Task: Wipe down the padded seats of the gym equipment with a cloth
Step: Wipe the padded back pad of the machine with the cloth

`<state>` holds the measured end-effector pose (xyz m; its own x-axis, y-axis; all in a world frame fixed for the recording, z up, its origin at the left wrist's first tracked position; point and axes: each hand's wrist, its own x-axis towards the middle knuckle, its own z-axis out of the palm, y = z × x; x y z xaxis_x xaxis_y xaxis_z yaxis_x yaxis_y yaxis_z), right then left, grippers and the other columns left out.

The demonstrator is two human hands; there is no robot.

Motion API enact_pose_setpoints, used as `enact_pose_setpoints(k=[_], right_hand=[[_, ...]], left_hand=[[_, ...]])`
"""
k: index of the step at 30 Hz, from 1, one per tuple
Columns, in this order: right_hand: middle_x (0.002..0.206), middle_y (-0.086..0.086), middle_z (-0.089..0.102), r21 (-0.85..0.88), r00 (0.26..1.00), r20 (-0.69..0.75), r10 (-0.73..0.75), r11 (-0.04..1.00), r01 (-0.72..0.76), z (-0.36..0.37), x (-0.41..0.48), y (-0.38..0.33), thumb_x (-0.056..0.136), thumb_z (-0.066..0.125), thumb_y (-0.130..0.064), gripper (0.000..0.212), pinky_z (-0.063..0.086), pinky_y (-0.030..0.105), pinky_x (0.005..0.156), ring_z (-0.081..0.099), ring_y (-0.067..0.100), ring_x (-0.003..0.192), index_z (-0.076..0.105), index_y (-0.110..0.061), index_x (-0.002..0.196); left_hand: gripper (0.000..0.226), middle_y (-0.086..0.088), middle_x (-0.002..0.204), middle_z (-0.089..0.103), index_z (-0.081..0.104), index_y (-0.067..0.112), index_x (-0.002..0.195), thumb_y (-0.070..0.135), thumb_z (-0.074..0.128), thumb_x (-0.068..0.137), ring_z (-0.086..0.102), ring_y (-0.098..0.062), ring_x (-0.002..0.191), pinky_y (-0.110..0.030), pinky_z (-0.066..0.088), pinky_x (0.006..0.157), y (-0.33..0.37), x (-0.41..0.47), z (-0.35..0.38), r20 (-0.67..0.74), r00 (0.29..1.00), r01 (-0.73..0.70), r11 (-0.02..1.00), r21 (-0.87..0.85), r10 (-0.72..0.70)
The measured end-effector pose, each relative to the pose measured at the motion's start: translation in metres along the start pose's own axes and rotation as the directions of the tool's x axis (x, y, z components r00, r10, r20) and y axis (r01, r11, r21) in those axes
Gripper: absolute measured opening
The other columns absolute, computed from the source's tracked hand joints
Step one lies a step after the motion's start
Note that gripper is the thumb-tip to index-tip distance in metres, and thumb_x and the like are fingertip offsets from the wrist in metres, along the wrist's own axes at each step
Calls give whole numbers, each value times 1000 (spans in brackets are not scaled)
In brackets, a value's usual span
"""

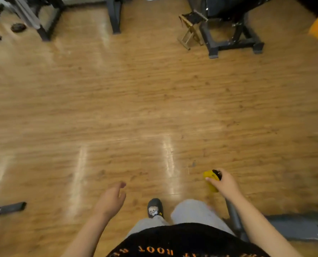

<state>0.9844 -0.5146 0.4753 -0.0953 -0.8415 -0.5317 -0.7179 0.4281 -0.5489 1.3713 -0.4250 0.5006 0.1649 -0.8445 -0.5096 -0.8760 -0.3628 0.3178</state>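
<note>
**Head view**

1. Left arm: the bare forearm reaches forward from the bottom edge, left of centre. The left grip [111,198] hangs above the glossy wood-plank floor [135,101]. Its fingers are loosely curled and slightly spread, and it holds nothing.
2. Right arm: the bare forearm rises from the lower right corner. The right grip [224,184] is closed round a bunched bright-yellow cloth [211,180], with the thumb lying across the cloth's near side.
3. Cloth condition: it is crumpled into a compact wad. A dark patch shows at its top edge, next to the fingers. The yellow part protrudes to the left of the hand and below it.
4. Cloth location: it is held in the air over the floor, right of the person's grey-trousered legs and grey slipper [155,207]. It is well apart from the black steel-framed gym machine [234,41] at the top right.
5. A small gold-framed folding stool with a black seat [190,21] stands just beside that machine.
</note>
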Motion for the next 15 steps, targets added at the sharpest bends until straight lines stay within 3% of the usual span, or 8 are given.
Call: enact_pose_setpoints(k=[6, 11, 15], right_hand=[[93, -2, 61, 48, 993, -83, 89, 995, -85, -35, 78, -56, 80, 74, -41, 36, 51, 37, 75, 60, 22, 90, 55, -21, 104], [93, 1, 65, 44, 980, -49, 192, 981, -190, -61, 168, -69, 80, 76, -35, 32, 52, 38, 74, 60, 21, 83, 54, -20, 99], [101, 2, 67, -11, 976, -45, 211, 977, -212, -116, 268, -106, 80, 74, -41, 40, 53, 38, 76, 62, 24, 90, 56, -20, 108]], left_hand=[[34, 2, 133, 57, 49, 21, 132, 26, 46, 98, 54, -18, 121, -28, 45, 92, 51, 149, -65, 112, 985, -138, 987, 77, 129], [36, 3, 135, 54, 46, 22, 134, 26, 47, 99, 53, -17, 122, -25, 42, 90, 113, 261, -83, 161, 981, -106, 994, -34, 110], [36, 0, 134, 56, 47, 18, 133, 23, 49, 98, 53, -19, 122, -26, 42, 93, 169, 353, -126, 171, 978, -119, 993, -8, 118]])
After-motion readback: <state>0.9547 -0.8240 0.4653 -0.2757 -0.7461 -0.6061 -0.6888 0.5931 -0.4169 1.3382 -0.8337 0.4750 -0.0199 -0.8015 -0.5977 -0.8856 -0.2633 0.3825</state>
